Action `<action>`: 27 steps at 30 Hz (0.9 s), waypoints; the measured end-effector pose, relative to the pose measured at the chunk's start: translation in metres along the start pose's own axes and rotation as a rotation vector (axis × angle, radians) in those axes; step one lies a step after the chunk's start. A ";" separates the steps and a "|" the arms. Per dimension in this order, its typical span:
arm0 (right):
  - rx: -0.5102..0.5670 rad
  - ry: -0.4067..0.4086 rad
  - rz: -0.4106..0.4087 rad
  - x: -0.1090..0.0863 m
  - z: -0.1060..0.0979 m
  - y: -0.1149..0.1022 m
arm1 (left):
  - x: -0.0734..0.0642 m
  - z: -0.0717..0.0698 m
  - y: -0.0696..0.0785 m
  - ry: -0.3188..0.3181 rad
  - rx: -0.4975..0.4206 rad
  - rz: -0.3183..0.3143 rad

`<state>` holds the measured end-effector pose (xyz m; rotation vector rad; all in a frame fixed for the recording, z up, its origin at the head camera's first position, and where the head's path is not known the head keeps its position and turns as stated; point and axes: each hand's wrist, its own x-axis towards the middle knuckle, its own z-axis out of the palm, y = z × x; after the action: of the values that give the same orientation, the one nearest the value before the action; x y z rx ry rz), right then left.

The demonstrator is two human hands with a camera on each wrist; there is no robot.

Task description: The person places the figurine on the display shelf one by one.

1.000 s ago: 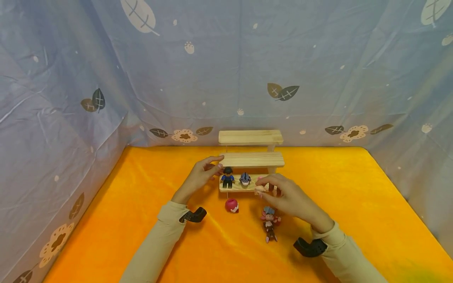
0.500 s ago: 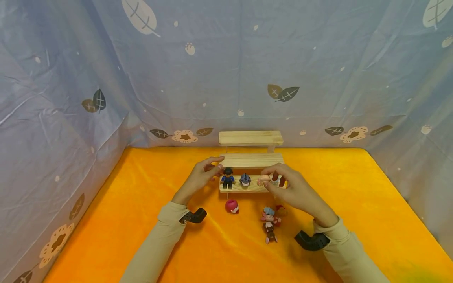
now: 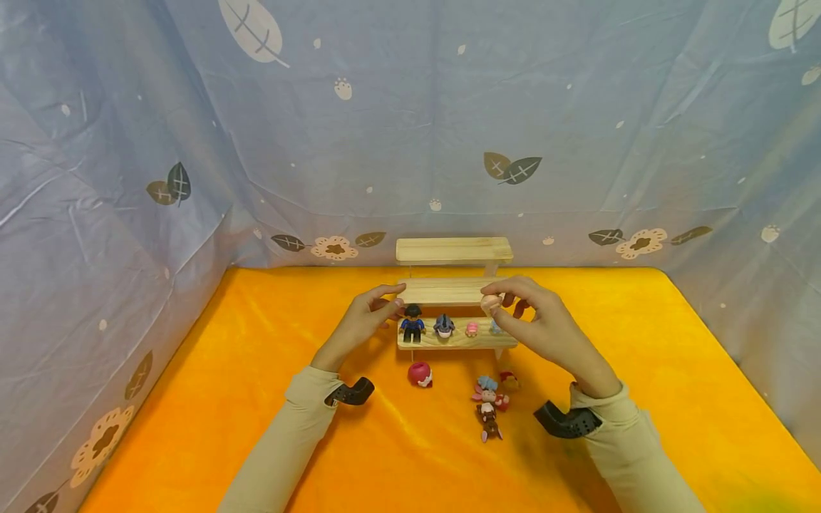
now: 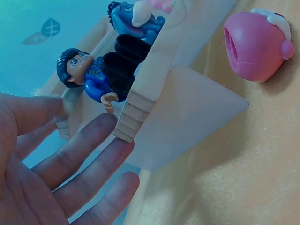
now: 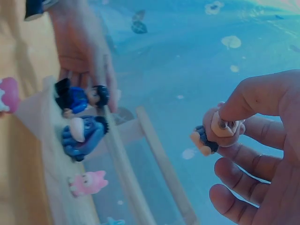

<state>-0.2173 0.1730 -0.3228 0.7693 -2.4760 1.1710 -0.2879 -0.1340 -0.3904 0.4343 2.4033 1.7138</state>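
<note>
My right hand (image 3: 535, 317) pinches a small figurine (image 5: 220, 127) with a round tan head and dark blue lower part, above the bottom tier's right end. My left hand (image 3: 362, 320) has its fingers extended against the left end of the stepped wooden shelf (image 3: 457, 291), touching it in the left wrist view. On the bottom tier stand a black-haired toy figure in blue (image 3: 412, 324), a grey-blue donkey figure (image 3: 444, 326) and a small pink figure (image 3: 472, 328). A light-blue figure (image 3: 496, 326) at the right end is partly hidden by my right hand.
A hollow pinkish-red toy piece (image 3: 420, 374) lies on the orange cloth (image 3: 308, 456) before the shelf. Several figures, including a brown one (image 3: 489, 420) and a red-and-yellow one (image 3: 509, 380), lie to its right. Patterned blue-grey curtains (image 3: 359, 142) stand behind and beside.
My right hand has moved up and to the right with the pinched figurine, from the bottom tier to the middle tier's right end, uncovering the pink figure. My left hand stays put.
</note>
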 end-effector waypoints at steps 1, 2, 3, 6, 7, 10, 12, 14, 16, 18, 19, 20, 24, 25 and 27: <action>-0.004 0.011 0.012 0.001 -0.001 0.000 | 0.000 0.000 0.000 0.001 0.002 -0.001; -0.009 0.022 0.022 0.001 -0.003 -0.001 | 0.000 0.000 0.000 0.001 0.001 -0.003; -0.011 0.033 0.033 0.002 -0.004 -0.001 | 0.000 0.000 0.000 0.002 0.001 -0.006; -0.003 0.066 0.069 0.005 -0.009 -0.002 | -0.001 0.001 0.000 -0.001 0.001 -0.009; -0.001 0.077 0.081 0.005 -0.010 -0.001 | -0.001 0.001 0.000 -0.002 0.001 -0.010; 0.009 0.111 0.117 0.006 -0.016 0.000 | -0.001 0.001 0.000 -0.005 0.003 -0.014; 0.006 0.131 0.138 0.005 -0.019 0.002 | -0.001 0.002 0.000 -0.005 0.000 -0.019; 0.001 0.145 0.160 0.005 -0.023 0.004 | -0.001 0.002 0.000 -0.003 -0.001 -0.021; -0.013 0.154 0.181 0.005 -0.026 0.006 | -0.001 0.002 -0.001 0.000 -0.002 -0.022; -0.019 0.167 0.202 0.004 -0.028 0.009 | -0.001 0.002 -0.001 0.001 -0.001 -0.023; -0.022 0.174 0.211 0.004 -0.029 0.010 | -0.001 0.002 -0.001 0.001 0.001 -0.023; -0.023 0.179 0.219 0.005 -0.030 0.011 | -0.001 0.001 -0.002 0.000 0.002 -0.022; -0.017 0.201 0.240 0.007 -0.031 0.015 | 0.000 0.001 -0.001 -0.002 0.001 -0.010; -0.017 0.205 0.243 0.008 -0.031 0.016 | 0.000 0.001 -0.001 -0.002 -0.002 -0.012; -0.013 0.212 0.248 0.009 -0.031 0.018 | 0.000 0.000 0.000 -0.003 -0.002 -0.009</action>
<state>-0.2345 0.2036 -0.3105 0.3201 -2.4462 1.2456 -0.2875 -0.1340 -0.3905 0.4249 2.3977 1.7113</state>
